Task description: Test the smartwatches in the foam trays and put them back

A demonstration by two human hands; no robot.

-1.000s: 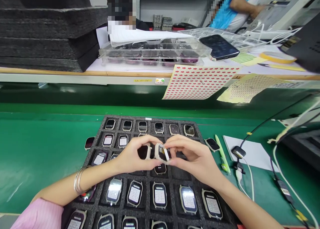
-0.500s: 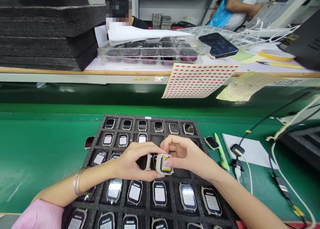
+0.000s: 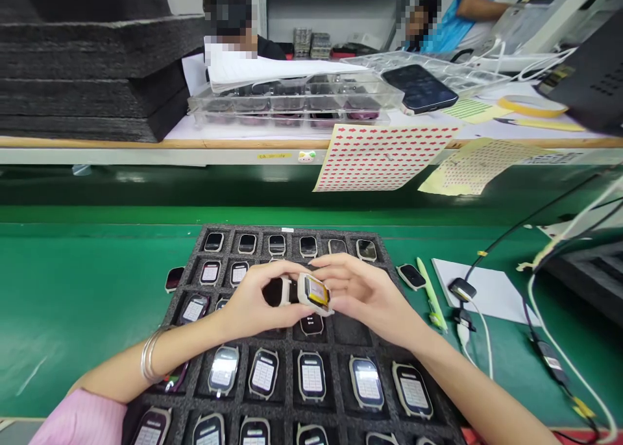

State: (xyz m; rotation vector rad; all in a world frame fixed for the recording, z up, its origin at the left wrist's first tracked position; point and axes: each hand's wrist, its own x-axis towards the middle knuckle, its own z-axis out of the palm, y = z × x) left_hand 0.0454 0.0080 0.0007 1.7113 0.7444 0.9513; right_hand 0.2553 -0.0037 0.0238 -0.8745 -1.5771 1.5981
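Left fingers [image 3: 296,314] tight on open watch case [image 3: 315,293], right fingers [image 3: 348,306] at its right edge, grip unclear

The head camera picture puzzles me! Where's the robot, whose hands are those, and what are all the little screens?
There's no robot here. A person wears a camera on their head, so you look down at their own two bare hands. The left hand pinches an opened watch case with a yellow part inside, and the right hand is at its other side. A dark-faced watch shows in the curve of the left hand.

Below is a black tray with square pockets. Many hold watches, some with lit screens. The tray lies on a green table. To the right are a green pen and a white pad.
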